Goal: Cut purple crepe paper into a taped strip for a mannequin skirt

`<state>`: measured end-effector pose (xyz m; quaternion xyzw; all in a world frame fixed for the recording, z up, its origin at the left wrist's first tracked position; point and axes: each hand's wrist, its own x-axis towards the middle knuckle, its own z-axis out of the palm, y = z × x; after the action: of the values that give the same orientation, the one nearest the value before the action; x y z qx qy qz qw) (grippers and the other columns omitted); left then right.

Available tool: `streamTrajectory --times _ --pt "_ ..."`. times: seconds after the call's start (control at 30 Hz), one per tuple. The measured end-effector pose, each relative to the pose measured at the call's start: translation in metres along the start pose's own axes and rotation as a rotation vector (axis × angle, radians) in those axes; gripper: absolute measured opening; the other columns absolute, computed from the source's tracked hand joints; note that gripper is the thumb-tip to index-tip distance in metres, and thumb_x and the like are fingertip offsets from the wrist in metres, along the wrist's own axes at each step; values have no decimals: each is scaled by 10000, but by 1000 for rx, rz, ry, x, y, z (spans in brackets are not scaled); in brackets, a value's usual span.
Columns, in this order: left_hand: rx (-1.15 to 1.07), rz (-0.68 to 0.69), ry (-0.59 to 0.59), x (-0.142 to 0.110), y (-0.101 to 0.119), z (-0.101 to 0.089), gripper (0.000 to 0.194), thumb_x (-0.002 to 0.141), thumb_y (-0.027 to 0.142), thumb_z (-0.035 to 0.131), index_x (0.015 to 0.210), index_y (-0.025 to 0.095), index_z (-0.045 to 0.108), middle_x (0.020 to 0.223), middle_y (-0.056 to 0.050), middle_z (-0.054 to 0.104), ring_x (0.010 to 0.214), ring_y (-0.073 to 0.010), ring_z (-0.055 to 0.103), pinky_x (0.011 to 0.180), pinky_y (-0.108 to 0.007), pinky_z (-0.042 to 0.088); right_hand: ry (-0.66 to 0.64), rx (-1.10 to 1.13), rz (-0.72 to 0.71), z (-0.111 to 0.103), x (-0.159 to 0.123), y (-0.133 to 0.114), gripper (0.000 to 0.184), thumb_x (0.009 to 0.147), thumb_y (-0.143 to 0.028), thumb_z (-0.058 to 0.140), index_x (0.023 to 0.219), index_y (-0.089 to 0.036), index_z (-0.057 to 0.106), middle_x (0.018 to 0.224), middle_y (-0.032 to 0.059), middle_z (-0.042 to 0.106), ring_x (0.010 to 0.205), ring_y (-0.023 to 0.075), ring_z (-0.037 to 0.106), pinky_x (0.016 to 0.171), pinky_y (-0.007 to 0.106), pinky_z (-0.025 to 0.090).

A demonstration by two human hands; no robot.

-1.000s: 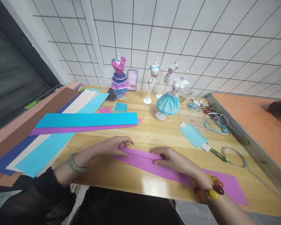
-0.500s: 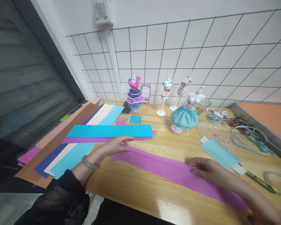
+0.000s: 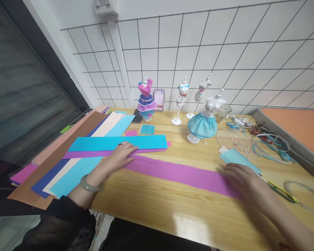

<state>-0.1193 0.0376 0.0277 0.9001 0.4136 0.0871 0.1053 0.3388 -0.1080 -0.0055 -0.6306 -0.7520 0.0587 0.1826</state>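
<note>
Works at a wooden table (image 3: pixel 157 212), with a pile of coloured sheets (image 3: pixel 120 142) at the left and, just in front, the purple strip (image 3: pixel 172 173) spread nearly flat across the middle. Seems early with this piece: laid out, but not visibly gathered or joined to anything. Rests the left hand (image 3: pixel 120 155) at the strip's left end, thumb on the purple; cannot tell a pinch from a light press. Has the right hand (image 3: pixel 238 177) over the opposite end, smeared by motion; cannot tell there either.

Counts as further along, towards the back, a form in a turquoise skirt (image 3: pixel 202 126) and a form in a tiered dress (image 3: pixel 146 103); leaves a slim form (image 3: pixel 181 94) and its neighbour (image 3: pixel 201 91) without skirts.

Loses the right forearm at the frame edge, the strip's right end beneath blurred fingers, and part of a light-blue piece (image 3: pixel 234 157) behind the same hand. Cannot make out the pixelated card (image 3: pixel 159 100) or single trinkets (image 3: pixel 239 121) in their heap.
</note>
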Motion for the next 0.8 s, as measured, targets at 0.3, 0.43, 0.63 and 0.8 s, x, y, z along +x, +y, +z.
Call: streamTrajectory --times 0.3,0.43,0.63,0.8 --pt "10 339 -237 -2 77 53 829 805 684 303 1442 174 158 1500 -116 186 1393 -285 62 1119 -454 55 -126 -171 -132 48 -17 -58 659 871 -532 389 1432 -201 289 1463 112 309 1348 283 251 1078 513 252" --pt "27 320 -250 -5 75 60 838 799 704 265 1451 206 94 1514 -89 124 1397 -277 14 1114 -463 5 -183 -188 -151 44 -21 -49 673 885 -528 367 1460 -261 144 1506 57 175 1374 265 149 1096 520 186" --pt "66 317 -277 -4 76 57 825 794 713 251 1449 236 93 1517 -96 96 1395 -288 8 1104 -486 10 -209 -187 -159 37 -16 -47 670 884 -528 371 1458 -281 129 1508 42 172 1379 253 125 1101 519 164" --pt "78 296 -238 -5 80 58 822 788 711 281 1447 249 116 1514 -104 121 1394 -296 19 1105 -486 32 -186 -175 -127 34 -17 -49 692 878 -544 368 1461 -272 114 1514 47 141 1380 254 113 1102 508 171"
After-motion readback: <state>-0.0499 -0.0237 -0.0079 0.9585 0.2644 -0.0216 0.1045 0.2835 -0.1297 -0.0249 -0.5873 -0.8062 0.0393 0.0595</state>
